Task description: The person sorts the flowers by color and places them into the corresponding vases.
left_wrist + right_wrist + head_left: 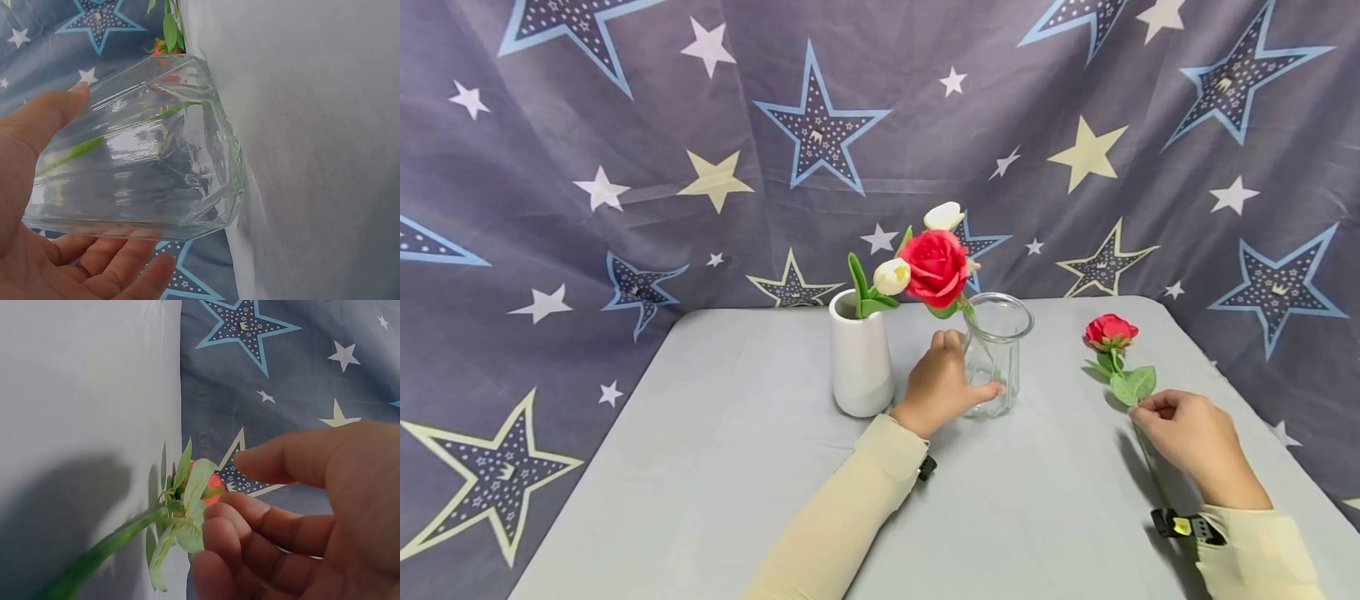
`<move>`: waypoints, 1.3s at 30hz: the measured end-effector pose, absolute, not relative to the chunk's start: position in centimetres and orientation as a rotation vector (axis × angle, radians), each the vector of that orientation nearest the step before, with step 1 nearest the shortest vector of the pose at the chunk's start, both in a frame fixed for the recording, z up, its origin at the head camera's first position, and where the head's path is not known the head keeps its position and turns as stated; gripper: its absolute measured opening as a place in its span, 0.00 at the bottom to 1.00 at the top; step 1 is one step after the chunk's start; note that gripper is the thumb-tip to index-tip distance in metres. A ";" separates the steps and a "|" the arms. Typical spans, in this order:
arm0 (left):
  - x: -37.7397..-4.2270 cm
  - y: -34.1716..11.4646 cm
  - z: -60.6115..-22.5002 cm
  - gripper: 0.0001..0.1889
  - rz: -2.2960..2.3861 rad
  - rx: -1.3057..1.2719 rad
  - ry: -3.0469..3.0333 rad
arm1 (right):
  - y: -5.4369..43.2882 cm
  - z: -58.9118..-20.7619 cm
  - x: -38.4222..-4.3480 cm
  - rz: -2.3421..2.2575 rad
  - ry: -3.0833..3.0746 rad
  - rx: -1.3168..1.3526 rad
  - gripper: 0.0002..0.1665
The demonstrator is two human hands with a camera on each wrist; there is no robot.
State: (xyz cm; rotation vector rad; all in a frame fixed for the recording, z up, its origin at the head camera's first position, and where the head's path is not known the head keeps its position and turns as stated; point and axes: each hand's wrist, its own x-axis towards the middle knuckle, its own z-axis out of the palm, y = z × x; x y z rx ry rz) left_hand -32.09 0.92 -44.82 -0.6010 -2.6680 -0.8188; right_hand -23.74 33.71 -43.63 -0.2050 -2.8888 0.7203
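My left hand [943, 379] holds a clear glass vase [1003, 358] by its side, thumb on one face and fingers across from it in the left wrist view. A red rose [936, 267] stands in this vase, leaning left, its green stem showing through the glass. At the right, a second red rose [1110, 331] with green leaves [194, 500] lies on the table. My right hand [1191, 437] is over its stem just below the leaves. In the right wrist view the thumb and forefinger [240, 503] are apart, with no stem between them.
Left of the glass vase stands a white vase [861, 358] with white tulips [892, 277] leaning right behind the upright rose. A grey cloth covers the table [700, 467]. Behind it hangs a star-patterned curtain [895, 150].
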 end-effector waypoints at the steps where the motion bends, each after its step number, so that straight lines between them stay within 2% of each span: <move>1: -32.1 0.9 -44.8 0.42 -0.820 -0.600 -2.668 | 33.8 -43.6 -23.7 0.718 -2.896 -0.210 0.18; 39: -32.1 0.8 -44.7 0.43 -0.820 -0.624 -2.679 | 35.5 -44.7 -24.5 0.703 -3.150 -0.251 0.19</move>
